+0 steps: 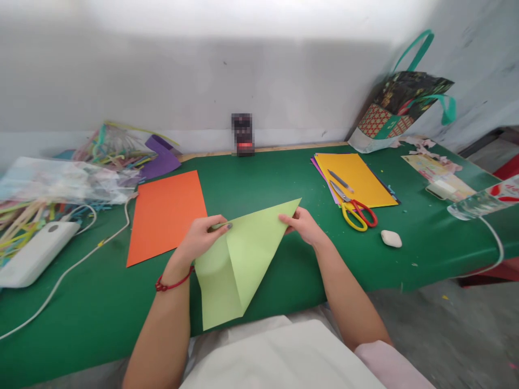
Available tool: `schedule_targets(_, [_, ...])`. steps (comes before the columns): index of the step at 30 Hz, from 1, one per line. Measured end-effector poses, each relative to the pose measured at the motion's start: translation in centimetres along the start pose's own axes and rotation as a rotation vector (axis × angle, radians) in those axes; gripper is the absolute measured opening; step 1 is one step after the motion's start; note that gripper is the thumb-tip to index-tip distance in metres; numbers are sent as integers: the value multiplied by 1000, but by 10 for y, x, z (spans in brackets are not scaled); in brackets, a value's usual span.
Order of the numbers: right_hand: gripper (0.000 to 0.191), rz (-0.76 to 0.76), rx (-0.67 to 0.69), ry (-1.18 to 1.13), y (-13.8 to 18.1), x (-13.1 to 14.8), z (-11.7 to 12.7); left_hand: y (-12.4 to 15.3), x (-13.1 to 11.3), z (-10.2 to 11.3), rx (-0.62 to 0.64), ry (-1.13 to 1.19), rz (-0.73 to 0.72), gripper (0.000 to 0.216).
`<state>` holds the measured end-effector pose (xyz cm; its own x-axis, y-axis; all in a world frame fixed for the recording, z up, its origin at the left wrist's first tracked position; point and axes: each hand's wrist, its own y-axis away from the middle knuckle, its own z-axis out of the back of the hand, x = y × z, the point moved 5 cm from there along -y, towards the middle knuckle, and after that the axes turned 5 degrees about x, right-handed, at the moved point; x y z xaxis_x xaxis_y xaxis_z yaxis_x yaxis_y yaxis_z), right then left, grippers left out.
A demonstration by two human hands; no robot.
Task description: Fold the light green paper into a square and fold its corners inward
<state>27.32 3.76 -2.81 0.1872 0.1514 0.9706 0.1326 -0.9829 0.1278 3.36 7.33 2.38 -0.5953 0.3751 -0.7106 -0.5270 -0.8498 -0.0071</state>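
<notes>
Left fingers and right fingers pinch folded green paper. Flat, rectangular orange paper lies left of them.

The folded paper is plain pale yellow-green over the deep green tabletop, the flat sheet is bright orange, and the stack is golden yellow on top with purple at its edge. The scissors pair a yellow handle loop with a red one, while the bracelet is red. The bag mixes a red-and-cream lattice pattern, dark panels, a white base and teal-green handles.
</notes>
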Motion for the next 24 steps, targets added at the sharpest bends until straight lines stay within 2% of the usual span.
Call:
schedule_targets(6, [44, -35, 16, -9, -3, -5, -1, -1, 1, -1, 11, 17, -18, 31])
schedule_targets(13, [46, 80, -81, -62, -2, 3, 8, 1, 2, 1, 13, 60, -4, 28])
schedule_targets(24, [46, 173, -204, -54, 0, 11, 15, 2, 2, 1, 25, 72, 0, 30])
